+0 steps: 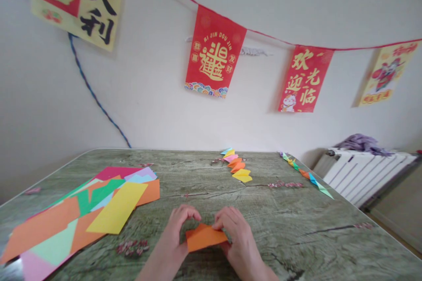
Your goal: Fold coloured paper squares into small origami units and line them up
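Orange paper point(206, 239), folded, is at the near middle of the table point(191, 175) in my head view. The right hand point(239, 237) pinches its right end; the left hand point(178, 230) curves round its left, grip unclear to me. I judge it light, easily creased, best held by the edges. No container shows.

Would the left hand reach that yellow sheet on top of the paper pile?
Probably yes: the yellow sheet lies uncovered and nothing stands between it and the left hand, though that hand touches folded orange paper.
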A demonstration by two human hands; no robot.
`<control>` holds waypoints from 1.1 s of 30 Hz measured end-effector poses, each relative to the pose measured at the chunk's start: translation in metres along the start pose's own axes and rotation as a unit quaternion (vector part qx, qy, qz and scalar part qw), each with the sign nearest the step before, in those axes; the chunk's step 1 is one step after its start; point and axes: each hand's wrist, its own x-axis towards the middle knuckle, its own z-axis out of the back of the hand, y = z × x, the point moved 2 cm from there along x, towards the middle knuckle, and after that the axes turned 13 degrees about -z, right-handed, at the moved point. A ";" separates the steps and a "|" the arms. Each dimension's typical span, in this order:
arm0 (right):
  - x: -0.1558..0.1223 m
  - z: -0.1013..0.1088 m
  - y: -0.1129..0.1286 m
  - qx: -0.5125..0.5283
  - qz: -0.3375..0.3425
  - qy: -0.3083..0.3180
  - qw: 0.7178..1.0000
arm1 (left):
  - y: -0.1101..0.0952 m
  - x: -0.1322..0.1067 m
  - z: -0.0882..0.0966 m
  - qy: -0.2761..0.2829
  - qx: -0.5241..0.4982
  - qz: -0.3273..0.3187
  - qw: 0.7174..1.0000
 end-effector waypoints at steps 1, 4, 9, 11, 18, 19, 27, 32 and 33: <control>0.000 0.001 -0.001 -0.073 0.017 0.003 0.997 | 0.000 -0.004 0.003 0.000 0.044 -0.025 0.999; -0.001 -0.005 -0.003 -0.242 0.057 0.026 0.968 | 0.010 -0.019 0.005 0.048 0.162 -0.077 0.983; -0.007 -0.017 -0.001 -0.309 0.081 0.075 0.945 | 0.033 -0.033 -0.003 0.101 0.253 -0.122 0.955; -0.010 -0.014 0.000 -0.285 0.055 0.104 0.951 | 0.035 -0.034 -0.006 0.105 0.263 -0.122 0.951; -0.014 -0.004 0.007 -0.139 -0.021 0.162 0.977 | 0.026 -0.029 -0.011 0.115 0.266 -0.096 0.952; -0.012 -0.005 0.007 -0.113 -0.039 0.160 0.980 | 0.025 -0.028 -0.011 0.113 0.260 -0.090 0.955; 0.007 -0.014 -0.003 -0.041 -0.149 0.118 0.981 | 0.025 -0.017 -0.003 0.099 0.228 -0.016 0.969; 0.010 -0.015 -0.004 -0.058 -0.168 0.113 0.978 | 0.027 -0.018 -0.004 0.069 0.200 0.024 0.977; 0.010 -0.016 -0.004 -0.066 -0.166 0.112 0.977 | 0.027 -0.019 -0.004 0.067 0.196 0.020 0.978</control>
